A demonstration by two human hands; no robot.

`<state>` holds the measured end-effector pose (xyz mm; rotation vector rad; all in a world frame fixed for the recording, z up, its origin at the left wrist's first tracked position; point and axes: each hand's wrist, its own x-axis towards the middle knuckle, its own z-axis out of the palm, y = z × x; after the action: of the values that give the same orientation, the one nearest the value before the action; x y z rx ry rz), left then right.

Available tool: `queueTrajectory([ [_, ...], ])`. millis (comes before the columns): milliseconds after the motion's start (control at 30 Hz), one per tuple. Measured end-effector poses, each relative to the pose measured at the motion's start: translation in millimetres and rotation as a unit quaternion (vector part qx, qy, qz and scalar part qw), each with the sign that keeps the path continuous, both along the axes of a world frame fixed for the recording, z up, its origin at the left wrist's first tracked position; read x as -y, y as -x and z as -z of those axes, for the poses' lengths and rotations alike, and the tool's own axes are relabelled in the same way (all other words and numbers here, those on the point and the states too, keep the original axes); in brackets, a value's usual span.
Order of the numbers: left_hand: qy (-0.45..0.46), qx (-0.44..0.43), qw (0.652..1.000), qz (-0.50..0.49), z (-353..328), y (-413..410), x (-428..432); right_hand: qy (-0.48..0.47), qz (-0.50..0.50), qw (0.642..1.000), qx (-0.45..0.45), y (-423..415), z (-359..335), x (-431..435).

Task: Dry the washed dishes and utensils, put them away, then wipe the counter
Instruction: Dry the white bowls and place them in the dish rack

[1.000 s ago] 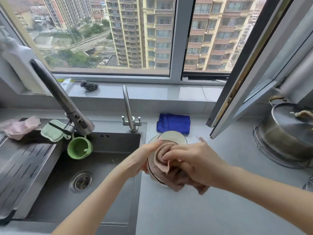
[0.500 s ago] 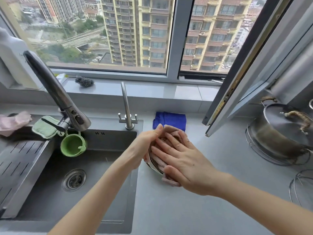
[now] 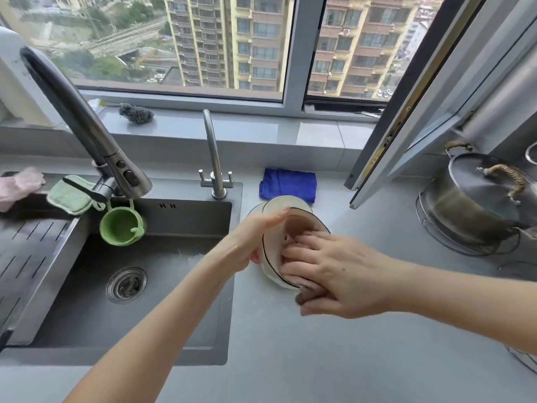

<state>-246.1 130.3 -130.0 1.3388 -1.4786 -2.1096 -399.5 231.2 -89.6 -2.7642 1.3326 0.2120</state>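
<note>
head view: left hand [image 3: 252,237] grips the white dark-rimmed bowl [image 3: 270,273], tilted on edge above the grey counter [image 3: 319,344] beside the steel sink [image 3: 162,286]. right hand [image 3: 334,271] presses a pinkish-brown cloth [image 3: 299,228] inside it, fingers flat. a hard push could slip the bowl from that one-handed hold. half a second ago the cloth covered its mouth; now the rim shows.

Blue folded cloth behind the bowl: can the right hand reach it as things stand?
Probably yes: the blue folded cloth lies uncovered on the grey counter just beyond the white dark-rimmed bowl, though the right hand is busy pressing a pink rag into it.
</note>
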Motion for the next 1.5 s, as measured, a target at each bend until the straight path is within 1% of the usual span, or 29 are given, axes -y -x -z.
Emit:
queueTrajectory([
  [67, 0.012, 0.001, 0.998, -0.059, 2, 8, 2, 0.013, 0.083, 0.992, 0.09, -9, 9, -3],
  [100, 0.0, 0.0, 0.997, -0.081, 2, 10, 1, -0.018, 0.146, 0.974, 0.173, -15, 9, -5],
  [133, -0.014, -0.004, 0.995, -0.096, 5, 12, 2, -0.06, 0.203, 0.943, 0.257, -23, 9, -4],
  [200, -0.027, -0.026, 0.993, -0.112, 9, 13, 2, -0.117, 0.278, 0.867, 0.397, -32, 14, 0],
  [300, -0.051, -0.023, 0.991, -0.124, 11, 12, 5, -0.152, 0.307, 0.757, 0.556, -37, 15, 6],
  [333, -0.061, -0.024, 0.99, -0.129, 12, 10, 6, -0.159, 0.308, 0.706, 0.618, -34, 12, 7],
  [400, -0.089, -0.036, 0.981, -0.171, 16, 4, 10, -0.139, 0.316, 0.579, 0.738, -23, 3, 5],
  [433, -0.104, -0.046, 0.971, -0.209, 17, 0, 13, -0.09, 0.325, 0.543, 0.769, -16, -2, 2],
  [467, -0.111, -0.055, 0.962, -0.243, 18, -3, 16, -0.022, 0.338, 0.543, 0.769, -11, -4, 0],
  [500, -0.118, -0.075, 0.952, -0.271, 17, -4, 18, 0.048, 0.341, 0.566, 0.75, -8, -4, -1],
  [567, -0.172, -0.149, 0.931, -0.286, 11, -1, 16, 0.144, 0.302, 0.649, 0.683, -13, 0, 4],
  [600, -0.212, -0.182, 0.923, -0.266, 3, 3, 11, 0.181, 0.273, 0.707, 0.627, -18, 9, 8],
  [633, -0.238, -0.191, 0.924, -0.229, -3, 7, 6, 0.215, 0.256, 0.762, 0.554, -24, 18, 13],
  [667, -0.239, -0.187, 0.934, -0.188, -10, 12, 0, 0.252, 0.258, 0.799, 0.481, -29, 23, 19],
  [700, -0.222, -0.186, 0.944, -0.156, -15, 15, -5, 0.282, 0.273, 0.814, 0.428, -33, 21, 25],
  [833, -0.069, -0.182, 0.978, -0.076, -27, 14, -20, 0.37, 0.285, 0.807, 0.36, -31, -15, 38],
  [900, -0.029, -0.154, 0.987, -0.028, -28, 9, -19, 0.348, 0.274, 0.825, 0.351, -25, -29, 42],
  [933, -0.022, -0.143, 0.989, -0.017, -29, 7, -17, 0.314, 0.273, 0.829, 0.374, -22, -34, 42],
  [967, -0.02, -0.134, 0.991, -0.015, -31, 5, -14, 0.274, 0.276, 0.822, 0.415, -20, -37, 41],
  [1000, -0.019, -0.131, 0.991, -0.012, -31, 4, -11, 0.23, 0.283, 0.799, 0.477, -19, -39, 42],
  [1067, -0.025, -0.131, 0.991, -0.015, -34, 3, -9, 0.131, 0.299, 0.718, 0.615, -16, -43, 45],
  [1100, -0.031, -0.132, 0.991, -0.021, -35, 3, -9, 0.092, 0.312, 0.678, 0.659, -16, -45, 47],
  [1200, -0.034, -0.123, 0.991, -0.027, -36, 3, -11, 0.011, 0.356, 0.599, 0.717, -18, -47, 55],
  [1233, -0.032, -0.12, 0.992, -0.026, -36, 2, -11, -0.017, 0.37, 0.581, 0.725, -18, -48, 56],
  [1267, -0.031, -0.117, 0.992, -0.02, -36, 1, -10, -0.044, 0.38, 0.576, 0.722, -17, -47, 58],
  [1367, -0.03, -0.097, 0.995, 0.0, -39, -4, -5, -0.169, 0.378, 0.602, 0.683, -14, -56, 59],
  [1400, -0.033, -0.099, 0.995, 0.006, -41, -5, -4, -0.203, 0.368, 0.598, 0.683, -12, -60, 57],
  [1433, -0.037, -0.102, 0.994, 0.007, -41, -5, -3, -0.213, 0.375, 0.581, 0.69, -12, -64, 55],
  [1500, -0.054, -0.115, 0.992, -0.008, -41, 0, -4, -0.175, 0.39, 0.512, 0.745, -12, -63, 49],
])
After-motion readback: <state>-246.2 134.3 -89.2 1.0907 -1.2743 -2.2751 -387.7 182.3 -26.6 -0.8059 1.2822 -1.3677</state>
